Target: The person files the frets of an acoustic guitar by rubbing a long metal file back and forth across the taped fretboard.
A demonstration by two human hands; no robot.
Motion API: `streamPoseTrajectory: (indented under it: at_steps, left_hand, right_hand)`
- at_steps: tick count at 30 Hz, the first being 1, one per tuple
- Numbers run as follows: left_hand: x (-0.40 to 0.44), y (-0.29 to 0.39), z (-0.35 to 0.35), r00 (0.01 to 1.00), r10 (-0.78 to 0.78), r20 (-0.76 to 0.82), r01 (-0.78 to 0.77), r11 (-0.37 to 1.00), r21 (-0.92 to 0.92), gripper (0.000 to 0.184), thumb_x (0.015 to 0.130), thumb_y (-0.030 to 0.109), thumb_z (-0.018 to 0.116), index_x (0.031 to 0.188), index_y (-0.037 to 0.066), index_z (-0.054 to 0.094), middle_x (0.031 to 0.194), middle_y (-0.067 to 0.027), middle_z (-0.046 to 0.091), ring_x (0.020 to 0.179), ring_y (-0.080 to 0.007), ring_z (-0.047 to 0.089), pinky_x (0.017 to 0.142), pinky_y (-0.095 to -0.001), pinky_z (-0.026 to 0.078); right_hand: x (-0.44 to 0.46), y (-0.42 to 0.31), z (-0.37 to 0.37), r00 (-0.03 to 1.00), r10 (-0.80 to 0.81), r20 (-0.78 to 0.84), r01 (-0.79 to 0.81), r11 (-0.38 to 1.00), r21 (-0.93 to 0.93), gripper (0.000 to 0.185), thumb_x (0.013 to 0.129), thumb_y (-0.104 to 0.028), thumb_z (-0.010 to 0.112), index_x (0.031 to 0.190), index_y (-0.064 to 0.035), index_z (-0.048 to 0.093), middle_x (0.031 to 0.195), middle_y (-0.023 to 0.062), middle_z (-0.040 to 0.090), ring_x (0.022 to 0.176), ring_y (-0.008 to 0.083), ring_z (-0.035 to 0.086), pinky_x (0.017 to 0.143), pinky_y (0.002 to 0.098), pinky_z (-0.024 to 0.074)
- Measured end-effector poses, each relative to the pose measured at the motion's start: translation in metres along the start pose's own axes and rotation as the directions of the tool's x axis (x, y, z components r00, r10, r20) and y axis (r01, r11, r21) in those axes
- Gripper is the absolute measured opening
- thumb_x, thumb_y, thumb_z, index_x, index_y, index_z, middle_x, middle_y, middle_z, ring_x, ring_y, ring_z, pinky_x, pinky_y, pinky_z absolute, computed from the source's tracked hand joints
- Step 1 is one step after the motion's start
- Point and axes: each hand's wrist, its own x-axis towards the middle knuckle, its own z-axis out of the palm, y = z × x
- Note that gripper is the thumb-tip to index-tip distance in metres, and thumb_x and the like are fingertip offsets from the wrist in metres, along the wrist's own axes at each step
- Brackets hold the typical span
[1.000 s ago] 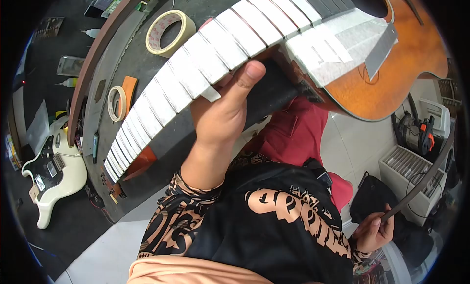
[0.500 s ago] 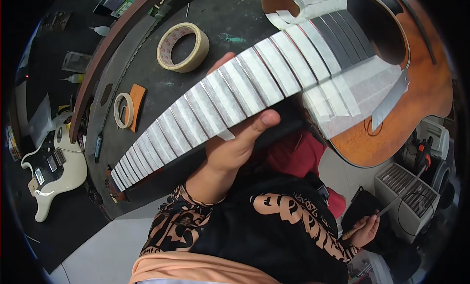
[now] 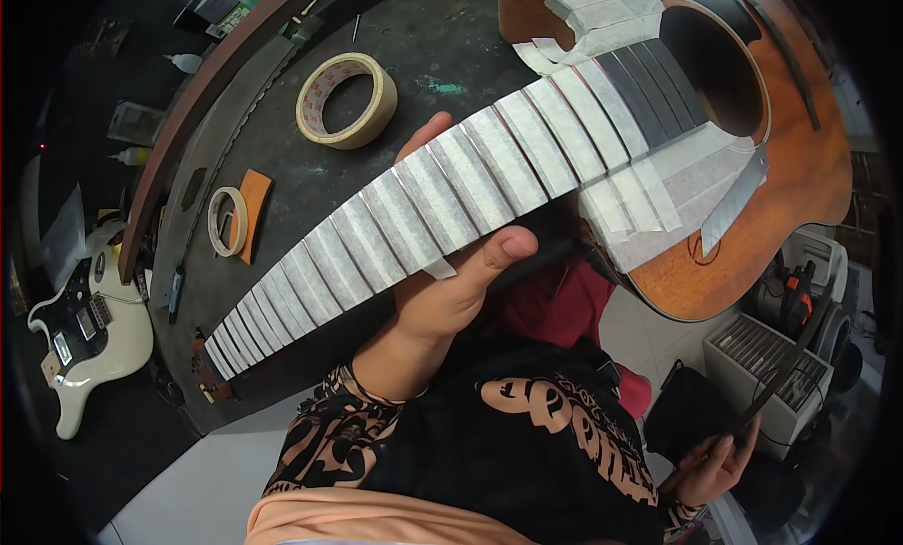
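An acoustic guitar [image 3: 752, 235] lies on its back, its fretboard covered in strips of masking tape [image 3: 428, 188] between the frets. Tape also covers the body beside the fretboard and part of the soundhole edge. My left hand [image 3: 461, 286] wraps around the neck from beneath, thumb along the near edge and a fingertip showing on the far side. Down at the lower right, away from the guitar, my right hand [image 3: 712, 465] is closed on a long, thin, flat bar [image 3: 795, 362]. The bar slants up to the right; its exact kind is unclear.
On the dark workbench [image 3: 282, 178] are a large masking tape roll [image 3: 381, 103], a smaller roll [image 3: 240, 221] on an orange piece, and a blue pen [image 3: 176, 291]. A white electric guitar body [image 3: 122, 333] lies at left. A grey slotted box [image 3: 767, 357] stands at right.
My right hand has moved slightly down and turned, and the bar has swung to a steeper angle, showing a darker side. My left hand keeps its hold on the neck. The view shifted slightly.
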Motion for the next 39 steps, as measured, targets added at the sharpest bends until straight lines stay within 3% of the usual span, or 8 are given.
streamPoseTrajectory:
  at_steps: [7,8,13,14,22,24,35,39]
  left_hand:
    - [0.007,0.007,0.007,0.999,-0.024,0.042,0.021,0.998,0.063,0.090,0.080,0.013,0.078,0.148,0.002,0.021,0.139,-0.0125,0.046,0.131,-0.0220,0.042,0.112,-0.0377,0.028]
    - [0.009,0.007,0.010,1.000,0.006,0.030,-0.007,1.000,0.030,0.087,0.080,0.013,0.079,0.145,0.001,0.023,0.128,-0.0128,0.053,0.120,-0.0202,0.052,0.103,-0.0342,0.041]
    - [0.009,0.000,0.012,1.000,0.026,0.002,-0.026,0.999,0.040,0.079,0.081,0.011,0.077,0.142,-0.002,0.027,0.127,-0.0121,0.055,0.119,-0.0186,0.052,0.103,-0.0326,0.041]
    - [0.010,0.000,0.015,1.000,0.003,-0.010,-0.003,1.000,-0.003,0.079,0.081,0.011,0.077,0.141,-0.002,0.028,0.126,-0.0117,0.055,0.118,-0.0185,0.052,0.102,-0.0326,0.041]
    - [0.003,-0.006,0.018,1.000,0.000,-0.023,-0.003,0.993,-0.122,0.075,0.084,0.004,0.072,0.143,-0.001,0.026,0.129,-0.0110,0.053,0.120,-0.0183,0.051,0.104,-0.0328,0.040]
    - [0.005,-0.009,0.018,0.999,0.004,-0.033,-0.009,0.988,-0.152,0.077,0.084,0.004,0.072,0.145,0.000,0.024,0.131,-0.0112,0.052,0.121,-0.0183,0.050,0.105,-0.0331,0.039]
    - [0.007,-0.004,0.020,1.000,0.030,-0.002,-0.030,0.996,-0.089,0.078,0.084,0.007,0.074,0.143,-0.003,0.024,0.130,-0.0145,0.051,0.121,-0.0188,0.051,0.102,-0.0322,0.042]
    - [0.005,-0.002,0.020,1.000,-0.011,-0.010,0.010,0.995,-0.099,0.077,0.083,0.008,0.074,0.142,-0.003,0.027,0.129,-0.0142,0.052,0.119,-0.0183,0.052,0.100,-0.0311,0.043]
  right_hand:
    - [-0.004,-0.065,0.003,0.843,-0.307,0.442,0.467,0.825,-0.319,0.040,0.095,-0.013,0.053,0.130,0.0065,0.051,0.067,0.0081,0.059,0.053,0.0088,0.051,0.048,0.0213,0.0371]
    - [-0.002,-0.075,0.009,0.784,-0.316,0.534,0.521,0.803,-0.289,0.038,0.093,-0.011,0.054,0.127,0.0065,0.054,0.068,0.0090,0.060,0.054,0.0110,0.053,0.049,0.0228,0.0387]
    - [0.023,-0.106,0.054,0.346,-0.504,0.791,0.856,0.514,-0.046,0.040,0.077,0.000,0.066,0.117,0.0050,0.060,0.068,0.0094,0.061,0.050,0.0187,0.058,0.043,0.0265,0.0422]
    - [0.020,-0.109,0.058,0.376,-0.497,0.782,0.850,0.521,-0.078,0.043,0.064,0.005,0.070,0.106,0.0020,0.066,0.068,0.0093,0.060,0.051,0.0217,0.059,0.044,0.0292,0.0434]
    - [0.016,-0.112,0.064,0.273,-0.449,0.851,0.874,0.486,-0.023,0.047,0.063,0.006,0.067,0.110,-0.0001,0.065,0.068,0.0054,0.059,0.049,0.0165,0.056,0.042,0.0272,0.0407]
    - [0.010,-0.116,0.061,0.347,-0.331,0.877,0.831,0.543,-0.123,0.050,0.066,0.009,0.065,0.115,-0.0020,0.062,0.072,0.0101,0.061,0.057,0.0244,0.060,0.051,0.0308,0.0462]
    - [-0.005,-0.109,0.055,0.386,-0.312,0.868,0.851,0.484,-0.205,0.055,0.065,0.011,0.061,0.117,-0.0066,0.063,0.071,0.0100,0.060,0.055,0.0233,0.060,0.051,0.0298,0.0472]
    - [0.003,-0.141,0.118,0.333,-0.348,0.876,0.921,0.317,-0.224,0.056,0.064,0.005,0.066,0.118,-0.0057,0.064,0.070,0.0066,0.056,0.051,0.0194,0.056,0.044,0.0311,0.0435]
